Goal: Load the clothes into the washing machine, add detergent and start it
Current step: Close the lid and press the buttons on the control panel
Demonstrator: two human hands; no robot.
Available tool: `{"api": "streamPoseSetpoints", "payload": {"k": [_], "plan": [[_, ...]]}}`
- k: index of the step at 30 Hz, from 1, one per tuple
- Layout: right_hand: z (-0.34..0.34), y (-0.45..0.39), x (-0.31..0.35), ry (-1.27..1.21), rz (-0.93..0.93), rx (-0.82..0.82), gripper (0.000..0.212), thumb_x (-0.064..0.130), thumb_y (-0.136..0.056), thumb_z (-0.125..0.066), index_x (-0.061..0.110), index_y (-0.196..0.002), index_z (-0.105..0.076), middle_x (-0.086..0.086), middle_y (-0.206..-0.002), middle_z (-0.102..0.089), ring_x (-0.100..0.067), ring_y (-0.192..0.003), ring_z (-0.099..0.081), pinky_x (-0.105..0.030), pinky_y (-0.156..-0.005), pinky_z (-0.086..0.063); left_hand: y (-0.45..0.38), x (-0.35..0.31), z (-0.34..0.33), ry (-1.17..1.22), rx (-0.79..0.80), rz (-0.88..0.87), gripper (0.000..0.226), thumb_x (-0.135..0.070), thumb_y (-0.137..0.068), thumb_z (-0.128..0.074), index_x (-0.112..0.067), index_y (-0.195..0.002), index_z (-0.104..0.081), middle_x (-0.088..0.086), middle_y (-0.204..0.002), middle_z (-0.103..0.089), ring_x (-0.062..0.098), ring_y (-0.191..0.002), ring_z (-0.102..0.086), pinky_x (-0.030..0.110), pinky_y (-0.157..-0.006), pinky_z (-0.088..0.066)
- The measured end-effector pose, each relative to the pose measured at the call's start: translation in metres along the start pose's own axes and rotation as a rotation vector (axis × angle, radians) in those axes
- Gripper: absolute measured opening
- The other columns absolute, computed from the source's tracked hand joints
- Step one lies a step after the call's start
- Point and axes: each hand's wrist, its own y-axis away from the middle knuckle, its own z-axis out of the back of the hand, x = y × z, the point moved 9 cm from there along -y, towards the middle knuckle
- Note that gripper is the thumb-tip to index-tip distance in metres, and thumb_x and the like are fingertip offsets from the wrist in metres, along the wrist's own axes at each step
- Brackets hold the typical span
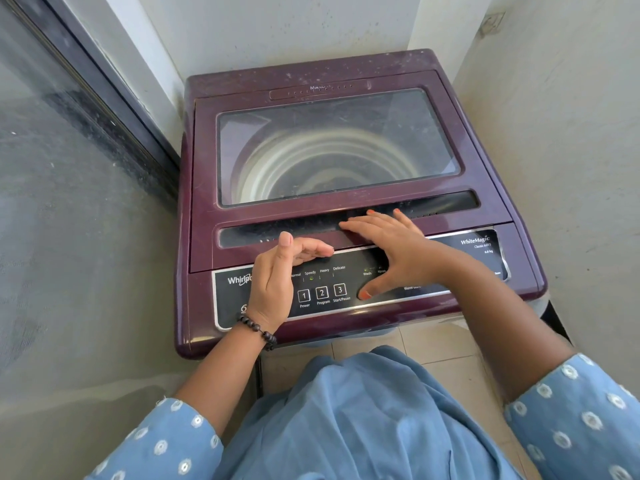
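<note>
From the head view, a maroon top-loading washing machine (pixel 346 188) stands in a narrow corner between a glass door (pixel 69 168) and plain walls. Its lid (pixel 339 147) is down, and through the dusty window the steel drum (pixel 325 168) shows with no laundry that I can make out in it. No clothes to be washed and no detergent appear anywhere in the picture.

The left hand (pixel 277 271) is above the left part of the control panel (pixel 346 289), palm turned inward, fingers loosely curled toward the front edge of the lid and thumb raised; it grips nothing. A dark bead bracelet (pixel 258 330) circles that wrist. The right hand (pixel 384 247) lies spread, its fingers straight and reaching onto the recessed dark handle strip (pixel 346 223) at the lid's front, while the thumb tip sits low on the panel to the right of the Start/Pause button (pixel 340 290). It holds nothing either. A small green light glows under the word Speedy, so the machine seems to be powered.

My judgement is that the task is at its very beginning: both hands are set to lift the lid, with loading not yet done. The next move calls for hooking the fingers into the strip and swinging the lid up and back, then bringing clothes from somewhere out of sight. The thumb should stay clear of the buttons, lest a program be changed by accident.
</note>
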Motion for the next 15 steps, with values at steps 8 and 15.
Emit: {"api": "streamPoseSetpoints", "payload": {"k": [8, 15], "plan": [[0.019, 0.025, -0.051, -0.126, -0.109, -0.049, 0.099, 0.051, -0.069, -0.08, 0.033, -0.15, -0.025, 0.01, -0.157, -0.027, -0.009, -0.149, -0.005, -0.043, -0.119, 0.015, -0.007, -0.002, -0.041, 0.065, 0.227, 0.051, 0.072, -0.053, -0.097, -0.021, -0.003, -0.104, -0.072, 0.008, -0.107, -0.074, 0.017, -0.108, -0.068, 0.026, -0.096, -0.051], [0.028, 0.042, -0.076, -0.169, -0.174, -0.018, 0.093, 0.042, -0.073, -0.081, 0.035, -0.149, -0.027, 0.012, -0.156, -0.027, -0.007, -0.149, -0.003, -0.04, -0.12, 0.013, -0.025, -0.008, -0.089, 0.056, 0.38, 0.031, 0.071, -0.048, -0.097, -0.02, -0.001, -0.105, -0.072, 0.009, -0.107, -0.074, 0.014, -0.107, -0.068, 0.025, -0.096, -0.05]]}}
